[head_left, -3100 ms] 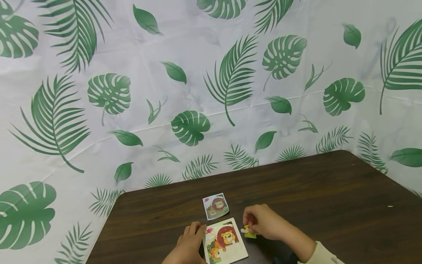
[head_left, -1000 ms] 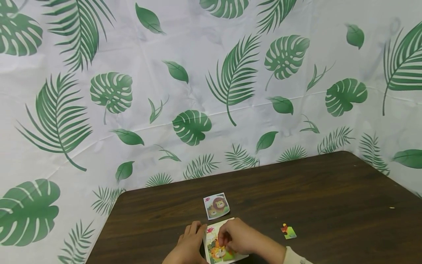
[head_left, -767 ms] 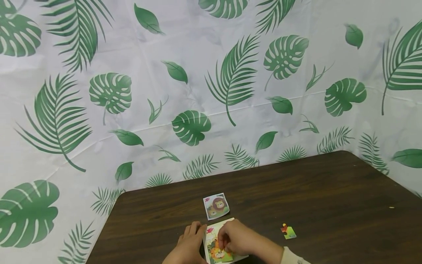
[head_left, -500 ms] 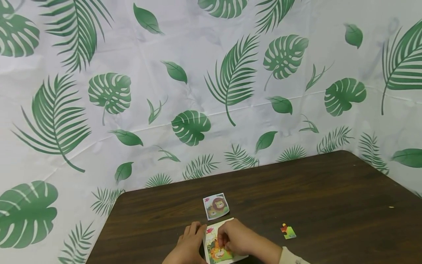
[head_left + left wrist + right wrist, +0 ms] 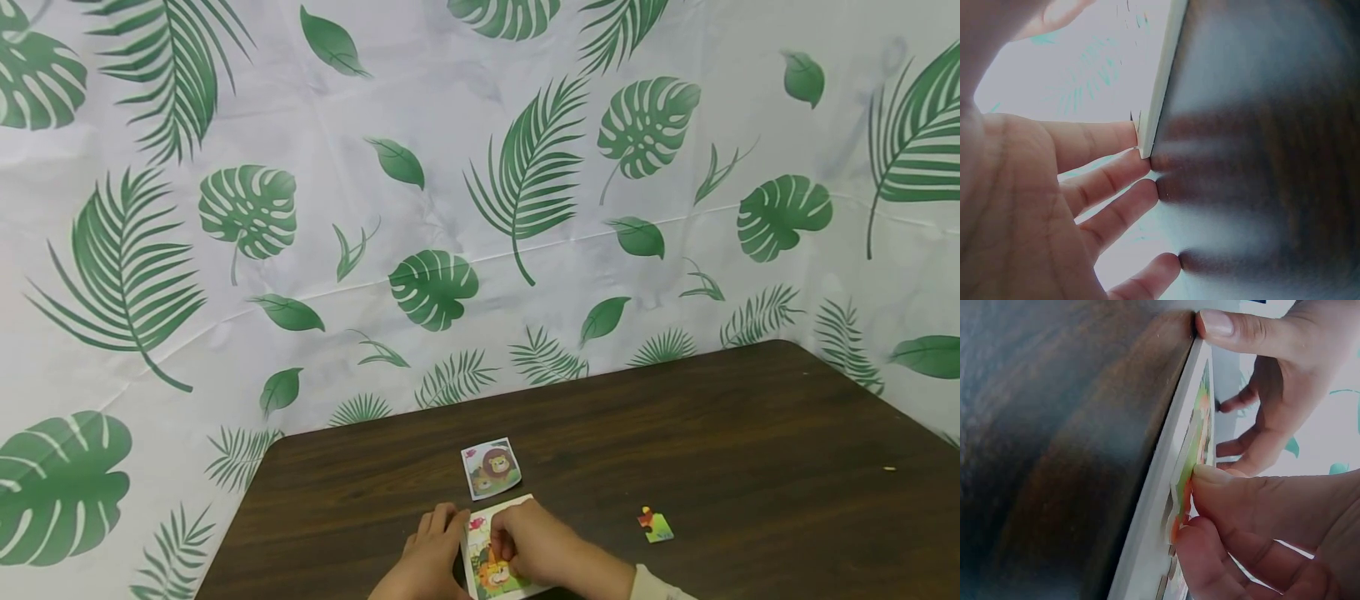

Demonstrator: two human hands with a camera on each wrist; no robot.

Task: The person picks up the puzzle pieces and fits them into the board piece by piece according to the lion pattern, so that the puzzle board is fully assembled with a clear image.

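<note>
A square lion jigsaw board (image 5: 504, 503) lies near the front of the dark table. My left hand (image 5: 431, 554) rests along its left side, fingers spread, fingertips at the board's edge and on the table. In the right wrist view, my right hand (image 5: 1260, 531) pinches a green and orange puzzle piece (image 5: 1186, 478) between thumb and index finger. That piece lies on the board's lower part, slightly raised from the frame along one side. In the head view my right hand covers most of the lion picture; a cub's face shows below the fingers.
Behind the board lies a small printed card (image 5: 491, 468) with the same lion picture. One loose puzzle piece (image 5: 657, 527), green with red and yellow, lies to the right. A tiny pale scrap (image 5: 889, 468) is at the far right. A leaf-patterned cloth (image 5: 337, 192) hangs behind the table.
My right hand has carried a puzzle piece from right of the board onto its lower part, then shifted it slightly there. The loose piece, earlier hidden by the arm, shows. My left hand stays put.
</note>
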